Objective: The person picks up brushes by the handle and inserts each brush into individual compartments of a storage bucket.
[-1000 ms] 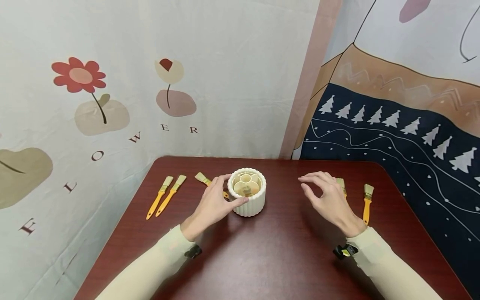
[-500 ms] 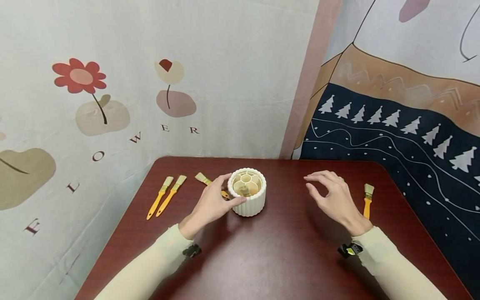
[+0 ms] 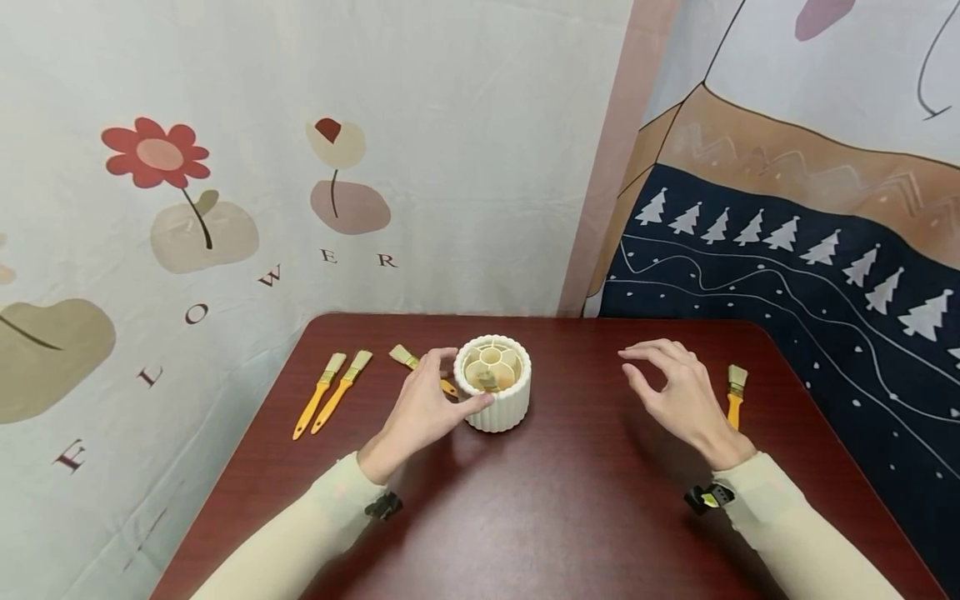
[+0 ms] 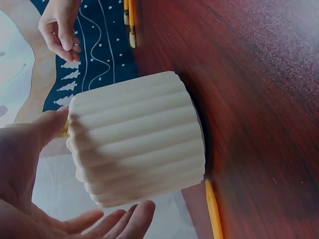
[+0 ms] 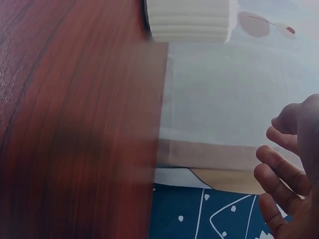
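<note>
A cream ribbed round holder (image 3: 499, 408) with a divided insert stands upright near the table's middle. Brush bristles (image 3: 489, 381) show in its front compartment. My left hand (image 3: 420, 408) holds the holder from the left, thumb on the near rim and fingers along its far left side; the left wrist view shows the ribbed wall (image 4: 139, 139) between thumb and fingers. To the right, my right hand (image 3: 678, 400) hovers over the table with loosely bent fingers and nothing in it. A paintbrush (image 3: 737, 392) with a yellow handle lies beside it, its lower handle hidden by the wrist.
Two more yellow-handled paintbrushes (image 3: 320, 396) lie side by side at the table's left. Another paintbrush (image 3: 403, 357) lies behind my left hand, partly covered by it. Printed cloth (image 3: 480, 167) hangs behind the dark red table (image 3: 540, 517).
My right hand has moved a little to the right, now covering a brush whose bristles showed beside it earlier. The left hand and the holder have stayed in place.
</note>
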The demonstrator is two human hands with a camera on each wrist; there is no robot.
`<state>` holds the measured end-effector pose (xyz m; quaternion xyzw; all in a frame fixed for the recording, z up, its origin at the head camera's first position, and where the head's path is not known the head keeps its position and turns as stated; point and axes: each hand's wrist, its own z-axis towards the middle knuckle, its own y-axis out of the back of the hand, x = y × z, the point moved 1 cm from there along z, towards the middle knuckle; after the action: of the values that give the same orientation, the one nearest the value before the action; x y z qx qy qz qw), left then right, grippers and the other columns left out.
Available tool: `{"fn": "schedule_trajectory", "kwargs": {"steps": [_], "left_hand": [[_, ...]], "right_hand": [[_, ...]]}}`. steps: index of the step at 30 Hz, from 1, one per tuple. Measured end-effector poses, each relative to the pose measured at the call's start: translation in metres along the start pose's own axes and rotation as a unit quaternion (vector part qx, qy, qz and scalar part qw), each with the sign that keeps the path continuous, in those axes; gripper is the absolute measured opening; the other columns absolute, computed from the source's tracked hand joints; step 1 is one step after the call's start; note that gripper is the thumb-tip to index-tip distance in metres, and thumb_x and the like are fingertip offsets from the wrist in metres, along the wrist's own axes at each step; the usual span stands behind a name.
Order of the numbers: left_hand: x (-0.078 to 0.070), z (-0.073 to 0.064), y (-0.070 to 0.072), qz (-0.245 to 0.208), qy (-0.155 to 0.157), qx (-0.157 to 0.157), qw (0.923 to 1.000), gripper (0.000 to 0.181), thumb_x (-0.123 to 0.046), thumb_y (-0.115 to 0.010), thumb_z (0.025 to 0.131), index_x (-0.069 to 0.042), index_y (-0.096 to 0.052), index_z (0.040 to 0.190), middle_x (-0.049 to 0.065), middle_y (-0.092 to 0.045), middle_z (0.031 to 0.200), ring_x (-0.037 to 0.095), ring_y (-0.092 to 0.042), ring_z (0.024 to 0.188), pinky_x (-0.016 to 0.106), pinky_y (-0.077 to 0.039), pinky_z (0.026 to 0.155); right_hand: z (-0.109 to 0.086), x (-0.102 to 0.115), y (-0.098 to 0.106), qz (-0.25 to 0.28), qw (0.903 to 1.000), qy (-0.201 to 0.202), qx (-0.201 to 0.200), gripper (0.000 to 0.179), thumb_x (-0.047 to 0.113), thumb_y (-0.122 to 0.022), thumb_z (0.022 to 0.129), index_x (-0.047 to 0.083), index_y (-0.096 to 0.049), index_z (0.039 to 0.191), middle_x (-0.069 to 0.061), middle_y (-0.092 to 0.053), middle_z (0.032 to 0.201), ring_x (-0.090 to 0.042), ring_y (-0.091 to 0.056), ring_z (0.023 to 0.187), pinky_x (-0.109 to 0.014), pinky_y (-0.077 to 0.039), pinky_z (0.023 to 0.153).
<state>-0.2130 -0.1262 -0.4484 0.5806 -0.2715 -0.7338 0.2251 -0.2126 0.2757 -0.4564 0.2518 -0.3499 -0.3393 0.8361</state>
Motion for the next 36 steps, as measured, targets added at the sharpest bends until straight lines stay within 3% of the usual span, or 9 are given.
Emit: {"fn": "schedule_trajectory", "kwargs": {"steps": [4,10,23,28,36], "left_hand": [[-0.004,-0.005,-0.003,0.030,0.019,-0.019,0.9992,0.094,-0.053,-0.103,0.086,-0.005,-0.057,0.153,0.017,-0.067,0.144,0.033,-0.067,0.114,0.041,-0.057,0.096],[-0.010,-0.010,-0.008,0.061,0.027,-0.036,0.9972,0.090,-0.056,-0.103,0.086,-0.006,-0.059,0.146,0.014,-0.066,0.139,0.030,-0.065,0.111,0.048,-0.059,0.096],[-0.010,-0.010,-0.007,0.051,0.011,-0.038,0.9979,0.088,-0.047,-0.104,0.088,0.000,-0.059,0.148,0.019,-0.067,0.141,0.031,-0.066,0.110,0.048,-0.059,0.096],[-0.008,-0.009,-0.005,0.040,0.009,-0.029,0.9988,0.090,-0.045,-0.103,0.088,0.002,-0.059,0.152,0.021,-0.068,0.142,0.036,-0.067,0.115,0.048,-0.058,0.099],[-0.004,-0.008,-0.001,0.015,-0.006,-0.021,0.9996,0.082,-0.036,-0.104,0.089,0.001,-0.063,0.150,0.018,-0.072,0.135,0.039,-0.072,0.123,0.047,-0.060,0.103]], "right_hand": [[0.000,-0.002,0.002,0.001,1.0000,-0.003,0.001,0.028,0.006,-0.086,0.102,0.012,-0.087,0.129,-0.012,-0.083,0.129,-0.035,-0.072,0.120,-0.056,-0.051,0.098],[0.000,-0.006,0.004,-0.002,1.0000,-0.002,-0.002,0.027,0.005,-0.085,0.102,0.011,-0.087,0.128,-0.012,-0.084,0.128,-0.036,-0.072,0.119,-0.056,-0.051,0.097],[0.004,-0.015,0.008,-0.015,0.9998,-0.003,-0.011,0.026,0.006,-0.085,0.102,0.012,-0.088,0.127,-0.012,-0.084,0.126,-0.034,-0.073,0.117,-0.048,-0.049,0.092],[0.006,-0.017,0.010,-0.023,0.9997,0.003,-0.013,0.025,0.006,-0.085,0.102,0.013,-0.088,0.126,-0.012,-0.084,0.126,-0.028,-0.069,0.104,-0.040,-0.044,0.085],[0.008,-0.022,0.012,-0.026,0.9995,0.007,-0.014,0.023,0.005,-0.085,0.101,0.009,-0.088,0.124,-0.014,-0.084,0.124,-0.036,-0.073,0.114,-0.053,-0.052,0.091]]}}
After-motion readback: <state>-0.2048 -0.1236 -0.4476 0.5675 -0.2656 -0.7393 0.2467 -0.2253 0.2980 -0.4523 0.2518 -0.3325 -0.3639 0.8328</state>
